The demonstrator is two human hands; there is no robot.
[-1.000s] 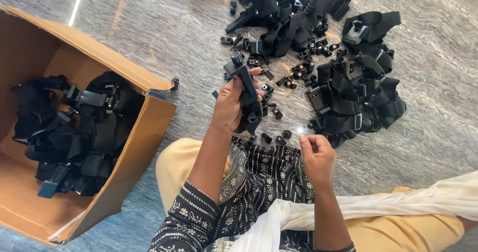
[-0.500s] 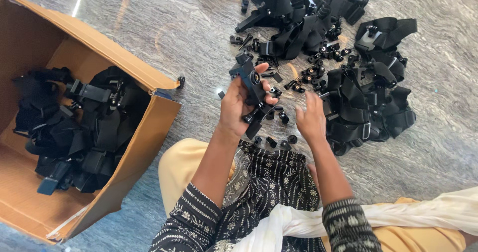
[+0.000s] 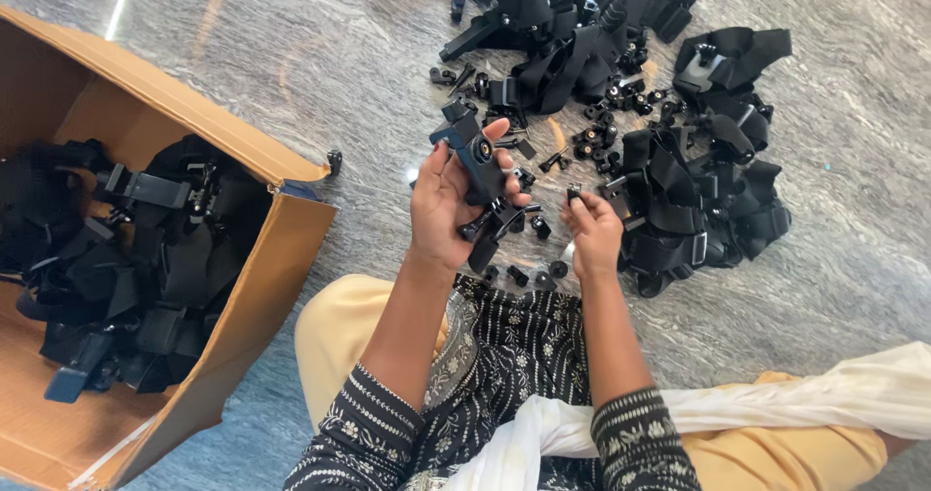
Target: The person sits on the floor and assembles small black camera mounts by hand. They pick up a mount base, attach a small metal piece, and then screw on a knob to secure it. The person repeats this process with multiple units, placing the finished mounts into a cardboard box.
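- Box [image 3: 233,152]: brown cardboard, far left, flaps open, lying on the grey marbled floor [image 3: 320,55]. Inside it is a heap of black straps [image 3: 126,268] with plastic clips.
- One small black knob [image 3: 334,160] sits on the floor just beside the box's top edge.
- Left hand [image 3: 444,205]: palm up, fingers curled around the mount [image 3: 482,176], thumb on its right side. Firm grip, not open.
- Mount: black plastic, elongated, hinged arm shape, with a round blue-grey disc on its upper face. Upper end pokes out past the fingertips; lower end splits into jointed pieces hanging below the palm. It is held above the floor, over the loose parts.
- Right hand [image 3: 593,231]: just right of the mount, near it but not touching. Fingers pinched narrow on a screw [image 3: 574,192], a small black piece at the fingertips, too small to tell more.
- Between and below the hands: scattered small black bolts [image 3: 519,276] on the floor, close to the patterned dark lap [image 3: 504,346].
- Right of the right hand: pile of black strap harnesses [image 3: 698,200] with buckles, nearly touching the knuckles.
- Top centre: second strap pile [image 3: 553,26], well apart from both hands.
- Bottom right: white cloth [image 3: 805,399] draped over a yellow trouser leg [image 3: 776,452].
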